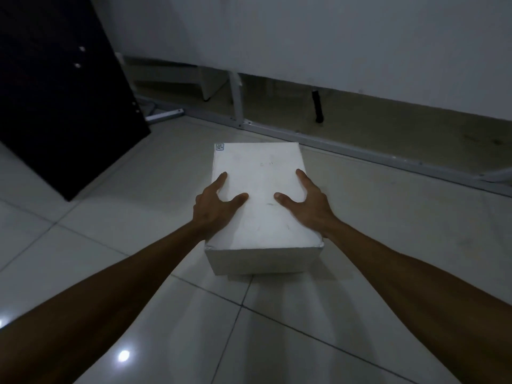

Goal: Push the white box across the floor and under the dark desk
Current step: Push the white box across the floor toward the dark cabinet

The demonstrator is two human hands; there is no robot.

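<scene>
A white rectangular box (261, 176) lies on the pale tiled floor, its long side pointing away from me. My left hand (214, 205) grips its left edge, thumb flat on the lid and fingers down the side. My right hand (307, 200) holds the right edge the same way. A small label sits at the lid's far left corner. The dark desk's side panel (61, 106) stands at the upper left, a short way left of and beyond the box.
A white bed or cover (332, 45) fills the back, its grey metal frame rail (360, 153) running along the floor just beyond the box. A black leg (318, 106) and a white post (237, 103) stand under it. Open tiles (138, 217) lie between box and desk.
</scene>
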